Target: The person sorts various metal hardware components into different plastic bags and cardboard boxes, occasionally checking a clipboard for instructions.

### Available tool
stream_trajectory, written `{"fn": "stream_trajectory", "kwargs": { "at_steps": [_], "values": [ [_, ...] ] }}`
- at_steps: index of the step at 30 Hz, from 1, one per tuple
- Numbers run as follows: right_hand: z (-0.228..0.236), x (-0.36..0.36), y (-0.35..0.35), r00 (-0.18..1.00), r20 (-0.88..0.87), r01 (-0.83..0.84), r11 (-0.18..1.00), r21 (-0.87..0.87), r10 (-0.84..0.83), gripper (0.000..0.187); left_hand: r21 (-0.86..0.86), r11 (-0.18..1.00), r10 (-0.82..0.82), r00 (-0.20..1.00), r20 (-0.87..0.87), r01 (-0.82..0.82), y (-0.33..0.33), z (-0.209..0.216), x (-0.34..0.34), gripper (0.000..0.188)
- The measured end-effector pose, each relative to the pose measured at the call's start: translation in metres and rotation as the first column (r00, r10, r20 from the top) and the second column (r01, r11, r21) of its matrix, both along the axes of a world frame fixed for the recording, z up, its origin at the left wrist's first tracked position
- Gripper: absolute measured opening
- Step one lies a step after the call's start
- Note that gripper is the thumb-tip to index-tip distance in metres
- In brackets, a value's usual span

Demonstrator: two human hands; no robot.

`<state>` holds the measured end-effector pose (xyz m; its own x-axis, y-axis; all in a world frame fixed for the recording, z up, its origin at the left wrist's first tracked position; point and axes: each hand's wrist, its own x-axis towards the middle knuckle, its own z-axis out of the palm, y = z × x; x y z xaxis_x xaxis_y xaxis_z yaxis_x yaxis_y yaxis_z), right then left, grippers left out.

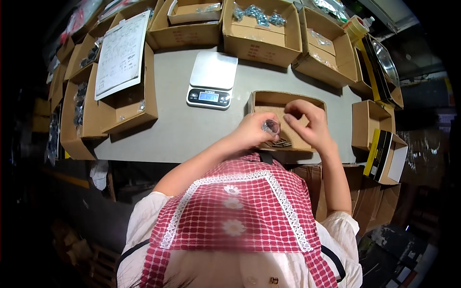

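Note:
My left hand (257,130) is closed around a small clear plastic bag (272,126), its mouth facing up. Just to its right, my right hand (312,126) is curled with thumb and forefinger close together; whatever may be between them is too small to make out. Both hands are over the near part of a low open cardboard box (288,98). Several small dark, slim pieces (281,143) lie in this box beside my left hand.
A white digital scale (213,72) stands left of the box on the grey table (168,115). Cardboard bins with bagged parts (259,15) line the far edge. A written sheet (122,55) rests on the left bins. Small boxes (372,122) stand at the right.

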<state>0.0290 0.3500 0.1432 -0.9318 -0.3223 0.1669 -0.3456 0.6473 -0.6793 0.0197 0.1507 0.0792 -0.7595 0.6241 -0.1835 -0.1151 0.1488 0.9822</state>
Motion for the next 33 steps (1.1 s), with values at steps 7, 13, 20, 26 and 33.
{"fn": "stream_trajectory", "kwargs": {
  "at_steps": [7,13,20,26,33],
  "values": [
    [-0.074,0.009,0.023,0.957,0.272,-0.248,0.78,0.574,0.104,0.021,0.109,0.994,-0.013,0.999,-0.045,0.018,0.004,-0.016,-0.002,0.021],
    [-0.093,0.014,0.014,0.981,0.164,-0.187,0.71,0.679,0.101,0.015,0.042,0.999,-0.011,1.0,0.029,0.01,0.002,-0.013,-0.001,0.02],
    [-0.117,0.008,0.025,0.983,-0.084,-0.028,0.585,0.811,0.163,0.011,0.062,0.998,0.008,0.994,-0.105,-0.002,0.002,-0.011,-0.001,0.021],
    [-0.103,0.008,0.032,0.996,-0.032,-0.035,0.73,0.682,0.077,0.015,0.023,1.0,-0.005,1.0,-0.024,0.006,0.003,-0.006,0.0,0.021],
    [-0.016,0.01,0.01,0.997,0.081,0.01,0.976,-0.219,0.008,0.028,-0.002,1.0,0.01,0.995,-0.099,-0.01,0.004,-0.01,-0.001,0.019]
  ]
}}
